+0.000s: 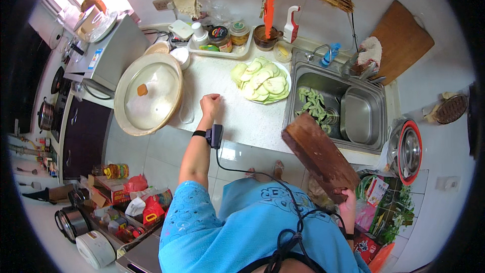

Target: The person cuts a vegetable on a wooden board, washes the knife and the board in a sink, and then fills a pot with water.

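In my right hand (345, 196) is the near end of a thick wooden cutting board (320, 155), held at a slant. Its far end reaches over the front rim of the steel sink (373, 148). Above the white countertop (206, 77), my left hand (210, 104) is curled with nothing visible in it. To that hand's right, a white plate (290, 79) bears a heap of pale green vegetable slices (263, 80). Pale green peelings (312, 102) lie in the sink near the drain, partly hidden by the board.
At left, a large round basin (119, 112) with a glass lid (157, 87) overhangs the counter edge. A white tray (242, 52) of jars stands at the back. Beside the sink are a faucet (310, 57) and a leaning wooden board (403, 41). Stacked metal bowls (411, 151) stand at right.
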Motion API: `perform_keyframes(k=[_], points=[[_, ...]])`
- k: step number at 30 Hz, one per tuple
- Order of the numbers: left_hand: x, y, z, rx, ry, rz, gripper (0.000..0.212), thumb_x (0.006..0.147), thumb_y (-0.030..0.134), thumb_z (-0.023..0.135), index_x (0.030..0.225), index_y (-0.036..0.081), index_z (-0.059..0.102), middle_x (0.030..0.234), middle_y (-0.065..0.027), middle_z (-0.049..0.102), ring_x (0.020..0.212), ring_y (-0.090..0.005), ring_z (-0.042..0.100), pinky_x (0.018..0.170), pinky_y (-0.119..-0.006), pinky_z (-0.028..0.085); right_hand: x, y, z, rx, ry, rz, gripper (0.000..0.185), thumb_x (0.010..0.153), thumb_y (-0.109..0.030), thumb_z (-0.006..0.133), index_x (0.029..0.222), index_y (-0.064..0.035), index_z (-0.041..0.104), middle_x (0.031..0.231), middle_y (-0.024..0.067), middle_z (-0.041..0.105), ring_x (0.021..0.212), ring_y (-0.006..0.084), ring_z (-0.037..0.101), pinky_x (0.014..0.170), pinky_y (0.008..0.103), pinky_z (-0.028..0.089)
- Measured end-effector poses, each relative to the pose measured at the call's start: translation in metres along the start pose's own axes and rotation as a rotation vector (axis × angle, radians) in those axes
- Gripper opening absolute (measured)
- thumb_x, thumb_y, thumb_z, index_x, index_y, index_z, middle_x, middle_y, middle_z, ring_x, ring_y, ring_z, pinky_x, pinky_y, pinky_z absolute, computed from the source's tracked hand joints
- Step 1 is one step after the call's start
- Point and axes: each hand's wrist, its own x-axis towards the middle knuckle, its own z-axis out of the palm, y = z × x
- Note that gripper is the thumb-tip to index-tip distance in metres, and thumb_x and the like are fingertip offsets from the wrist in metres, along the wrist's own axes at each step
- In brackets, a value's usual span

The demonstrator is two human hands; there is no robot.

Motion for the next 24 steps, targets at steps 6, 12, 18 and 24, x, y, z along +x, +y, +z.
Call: perform_keyframes(k=[6,12,18,24], points=[[0.026,-0.007,0.037,0.08,-0.018,0.157,0.016,0.064,0.012,0.071,0.078,0.005,0.069,0.075,-0.0154,0.064,0.071,-0.0273,0.062,0.069,-0.032,0.049,-0.03,0.004,-0.023,0.131,0.203,-0.009,0.024,0.066,-0.008,0.051,0.087,0.0032,0.055,0.083,0.0135,0.059,0.077,0.0233,0.057,0.076,0.0337,0.046],[0.032,-0.017,0.044,0.142,0.091,0.358,0.004,0.066,0.009,0.066,0.068,0.006,0.067,0.072,-0.0123,0.061,0.07,-0.028,0.058,0.068,-0.036,0.047,-0.031,0.017,-0.045,0.347,0.287,-0.146,0.023,0.067,-0.005,0.05,0.088,0.0029,0.055,0.086,0.0114,0.058,0.082,0.0227,0.055,0.082,0.0359,0.044],[0.029,-0.015,0.046,0.281,0.122,0.411,0.004,0.069,0.006,0.063,0.07,0.002,0.063,0.073,-0.0141,0.061,0.069,-0.0279,0.058,0.066,-0.036,0.046,-0.025,0.003,-0.044,0.376,0.35,-0.155,0.024,0.067,-0.004,0.049,0.089,0.004,0.053,0.088,0.0141,0.058,0.084,0.0264,0.055,0.082,0.0388,0.045],[-0.059,0.051,0.044,0.04,-0.443,0.223,0.005,0.077,0.004,0.058,0.075,0.0,0.06,0.065,-0.0071,0.059,0.059,-0.0116,0.053,0.055,-0.026,0.044,-0.002,-0.016,-0.061,0.357,0.332,-0.129,0.028,0.066,-0.004,0.048,0.092,0.0058,0.054,0.088,0.0165,0.059,0.083,0.0284,0.057,0.08,0.0402,0.046]])
